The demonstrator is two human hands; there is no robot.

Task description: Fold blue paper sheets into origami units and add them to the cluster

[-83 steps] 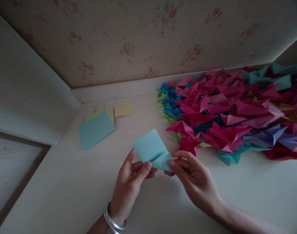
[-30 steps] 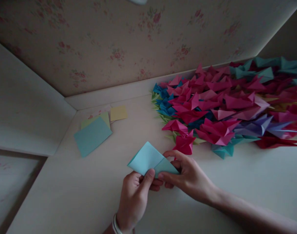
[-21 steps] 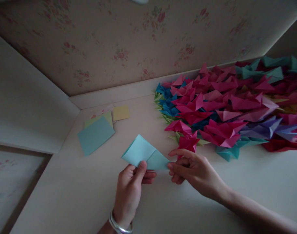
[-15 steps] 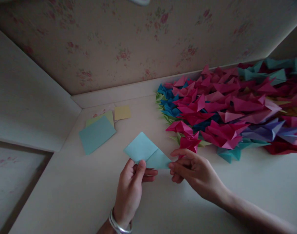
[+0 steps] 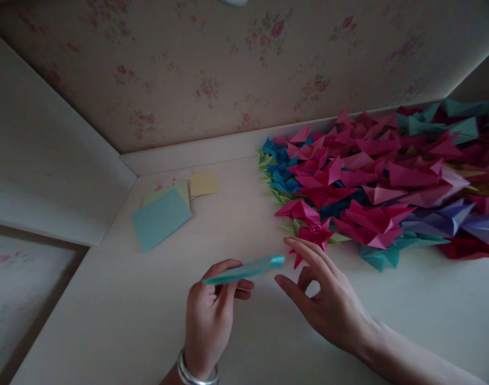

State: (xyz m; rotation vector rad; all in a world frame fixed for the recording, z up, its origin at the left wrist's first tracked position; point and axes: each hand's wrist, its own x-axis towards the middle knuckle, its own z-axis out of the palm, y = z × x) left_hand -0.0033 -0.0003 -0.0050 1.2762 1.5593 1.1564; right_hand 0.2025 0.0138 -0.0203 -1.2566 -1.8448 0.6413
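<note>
My left hand [image 5: 212,315], with a silver bangle at its wrist, pinches a folded light-blue sheet of origami paper [image 5: 246,269]. The paper is tilted almost edge-on to me, so its folds are mostly hidden. Just off the paper's right end, my right hand [image 5: 325,299] has its thumb and fingers apart and holds nothing. Behind its fingertips lie bright pink folded paper pieces [image 5: 308,232].
A heap of folded paper pieces [image 5: 357,166], mostly pink with blue, green and purple, covers the right of the white table [image 5: 120,315]. Flat blue paper [image 5: 162,219], green paper [image 5: 183,191] and a small yellow sheet [image 5: 203,184] lie back left. A floral wall [image 5: 212,64] stands behind.
The blue paper has turned from facing me to nearly edge-on in my left hand. My right hand has let go of its right corner and opened.
</note>
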